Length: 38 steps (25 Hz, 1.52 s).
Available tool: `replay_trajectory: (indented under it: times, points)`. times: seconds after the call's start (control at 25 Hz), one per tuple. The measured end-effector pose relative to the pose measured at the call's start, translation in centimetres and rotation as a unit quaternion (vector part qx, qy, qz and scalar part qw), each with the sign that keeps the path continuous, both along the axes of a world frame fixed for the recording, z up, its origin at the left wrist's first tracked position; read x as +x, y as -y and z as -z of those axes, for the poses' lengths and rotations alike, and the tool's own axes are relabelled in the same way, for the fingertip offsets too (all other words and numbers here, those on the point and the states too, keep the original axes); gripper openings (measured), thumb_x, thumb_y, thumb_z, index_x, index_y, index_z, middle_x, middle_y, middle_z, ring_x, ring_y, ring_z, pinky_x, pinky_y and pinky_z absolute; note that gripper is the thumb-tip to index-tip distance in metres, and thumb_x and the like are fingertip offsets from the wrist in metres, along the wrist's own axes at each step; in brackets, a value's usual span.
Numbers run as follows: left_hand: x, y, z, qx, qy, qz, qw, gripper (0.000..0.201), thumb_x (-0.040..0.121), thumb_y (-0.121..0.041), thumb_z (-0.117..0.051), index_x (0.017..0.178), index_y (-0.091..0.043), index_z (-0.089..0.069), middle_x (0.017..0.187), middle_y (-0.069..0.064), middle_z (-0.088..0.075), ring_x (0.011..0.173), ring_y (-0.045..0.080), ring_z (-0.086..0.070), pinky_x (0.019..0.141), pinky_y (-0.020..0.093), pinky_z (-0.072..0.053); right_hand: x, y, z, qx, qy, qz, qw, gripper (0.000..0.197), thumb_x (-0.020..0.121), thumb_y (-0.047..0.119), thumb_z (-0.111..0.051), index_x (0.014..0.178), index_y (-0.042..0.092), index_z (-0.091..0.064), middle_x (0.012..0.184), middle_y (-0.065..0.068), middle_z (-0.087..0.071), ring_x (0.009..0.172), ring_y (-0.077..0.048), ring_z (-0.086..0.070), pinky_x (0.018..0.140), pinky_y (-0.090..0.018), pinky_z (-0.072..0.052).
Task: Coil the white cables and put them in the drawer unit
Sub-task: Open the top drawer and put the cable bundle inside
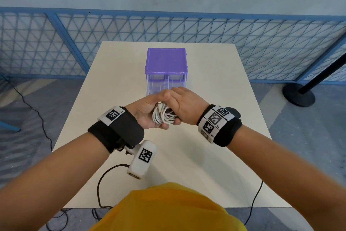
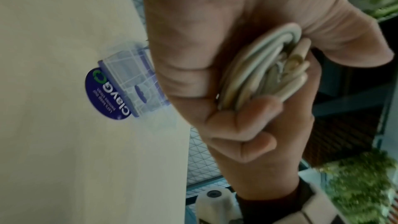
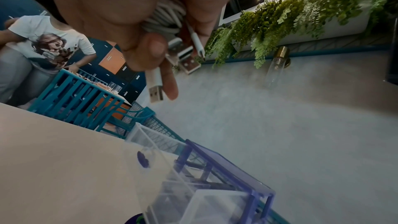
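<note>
Coiled white cables (image 1: 164, 114) bundled between both hands above the surface (image 1: 206, 81), just before the purple drawer unit (image 1: 166, 62). Left hand (image 1: 148, 113) cupped beneath, fingers curled round; right hand (image 1: 189, 105) clamped over the top.

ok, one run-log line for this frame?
stage: coiling | left hand: holds white cables | right hand: grips same bundle | drawer unit: drawer open | cables not yet in

The white cables (image 1: 164, 115) look like smooth, slightly glossy plastic-sheathed cord, their plugs (image 3: 155, 92) tipped with shiny metal. The drawer unit (image 1: 166, 62) has a purple plastic top with a fine rough texture, and clear glossy plastic drawers below it. Under the unit, the table (image 1: 206, 156) is matt, smooth and cream.
</note>
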<state>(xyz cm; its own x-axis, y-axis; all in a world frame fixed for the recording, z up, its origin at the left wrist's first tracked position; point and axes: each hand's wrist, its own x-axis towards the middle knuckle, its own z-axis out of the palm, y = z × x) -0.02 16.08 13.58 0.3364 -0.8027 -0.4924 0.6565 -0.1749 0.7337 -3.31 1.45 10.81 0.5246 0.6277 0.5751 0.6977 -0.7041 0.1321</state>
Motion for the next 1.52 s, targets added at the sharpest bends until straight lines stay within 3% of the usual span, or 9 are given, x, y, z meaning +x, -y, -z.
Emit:
replay_trajectory:
  times: [0.2, 0.32, 0.4, 0.56, 0.76, 0.88, 1.08, 1.36, 1.52]
  points:
    - [-0.5, 0.5, -0.2, 0.068, 0.066, 0.020, 0.995, 0.065, 0.026, -0.023, -0.090, 0.083, -0.007, -0.061, 0.066, 0.006, -0.070, 0.063, 0.015, -0.069, 0.048, 0.021, -0.050, 0.0, 0.0, 0.6, 0.016, -0.071, 0.013, 0.997, 0.030, 0.074, 0.016, -0.046, 0.103, 0.009, -0.043, 0.083, -0.010, -0.069, 0.065, -0.024, -0.065, 0.060, -0.030, -0.057]
    - [-0.7, 0.6, 0.0, 0.087, 0.054, 0.010, 0.995, 0.029, 0.056, -0.007, -0.068, 0.083, -0.006, -0.060, 0.067, 0.004, -0.071, 0.068, 0.014, -0.071, 0.061, 0.028, -0.057, 0.2, 0.4, 1.0, -0.048, -0.033, 0.004, 0.998, 0.054, 0.061, 0.016, -0.071, 0.107, 0.007, -0.045, 0.087, -0.008, -0.071, 0.068, -0.023, -0.067, 0.061, -0.029, -0.057]
    - [-1.0, 0.5, 0.0, 0.079, 0.049, 0.017, 0.995, 0.018, 0.065, 0.000, -0.057, 0.082, -0.003, -0.059, 0.069, 0.006, -0.069, 0.071, 0.015, -0.070, 0.062, 0.034, -0.059, 0.3, 0.6, 1.1, -0.070, -0.012, 0.000, 0.997, 0.053, 0.064, 0.017, -0.070, 0.108, 0.005, -0.045, 0.089, -0.007, -0.072, 0.070, -0.022, -0.068, 0.063, -0.028, -0.057]
    - [-0.7, 0.8, -0.3, 0.103, 0.089, 0.001, 0.991, 0.015, 0.061, 0.003, -0.050, 0.073, -0.004, -0.056, 0.066, 0.007, -0.057, 0.062, 0.014, -0.065, 0.043, 0.020, -0.045, 0.7, 0.4, 0.7, -0.047, -0.028, 0.013, 0.998, 0.035, 0.076, 0.014, -0.044, 0.110, 0.006, -0.043, 0.092, -0.007, -0.072, 0.072, -0.022, -0.067, 0.063, -0.028, -0.057]
    - [0.5, 0.7, 0.0, 0.107, 0.077, -0.019, 0.991, 0.018, 0.057, 0.000, -0.046, 0.071, -0.007, -0.054, 0.063, 0.003, -0.059, 0.060, 0.015, -0.063, 0.040, 0.019, -0.039, 1.1, 0.6, 0.5, -0.049, -0.071, 0.049, 0.995, 0.060, 0.067, 0.014, -0.064, 0.121, 0.006, -0.038, 0.103, -0.012, -0.069, 0.087, -0.025, -0.068, 0.076, -0.032, -0.058]
    - [0.9, 0.7, 0.3, 0.108, 0.062, -0.023, 0.992, 0.025, 0.057, 0.001, -0.046, 0.078, -0.008, -0.055, 0.066, 0.003, -0.063, 0.059, 0.016, -0.064, 0.039, 0.018, -0.039, 1.3, 0.6, 0.9, -0.037, -0.142, 0.081, 0.986, 0.062, 0.069, 0.015, -0.059, 0.126, 0.007, -0.035, 0.113, -0.017, -0.064, 0.098, -0.031, -0.065, 0.084, -0.040, -0.055]
    - [2.8, 1.3, 0.4, 0.151, 0.102, -0.058, 0.981, 0.031, 0.067, 0.007, -0.045, 0.090, -0.012, -0.054, 0.080, 0.003, -0.060, 0.054, 0.013, -0.060, 0.041, 0.015, -0.038, 2.0, 2.2, 0.2, 0.038, -0.262, 0.199, 0.944, 0.075, 0.070, 0.005, -0.057, 0.138, 0.007, -0.026, 0.143, -0.015, -0.038, 0.130, -0.032, -0.038, 0.111, -0.045, -0.031]
    - [6.4, 3.3, -0.1, 0.347, 0.332, -0.056, 0.875, 0.022, 0.068, 0.009, -0.047, 0.062, -0.011, -0.042, 0.061, 0.005, -0.040, 0.053, 0.020, -0.037, 0.045, 0.021, -0.031, 4.8, 4.5, 1.3, 0.107, -0.338, 0.241, 0.903, 0.056, 0.083, 0.006, -0.046, 0.137, 0.012, -0.032, 0.146, -0.009, -0.036, 0.132, -0.028, -0.034, 0.113, -0.039, -0.029]
    - [7.5, 5.2, 0.4, 0.413, 0.441, 0.016, 0.797, 0.012, 0.081, -0.001, -0.050, 0.089, -0.009, -0.046, 0.079, 0.002, -0.045, 0.069, 0.018, -0.049, 0.045, 0.021, -0.033, 7.8, 4.8, 2.5, 0.139, -0.388, 0.265, 0.872, 0.035, 0.091, 0.011, -0.042, 0.124, 0.014, -0.052, 0.135, -0.007, -0.051, 0.123, -0.029, -0.043, 0.103, -0.038, -0.034]
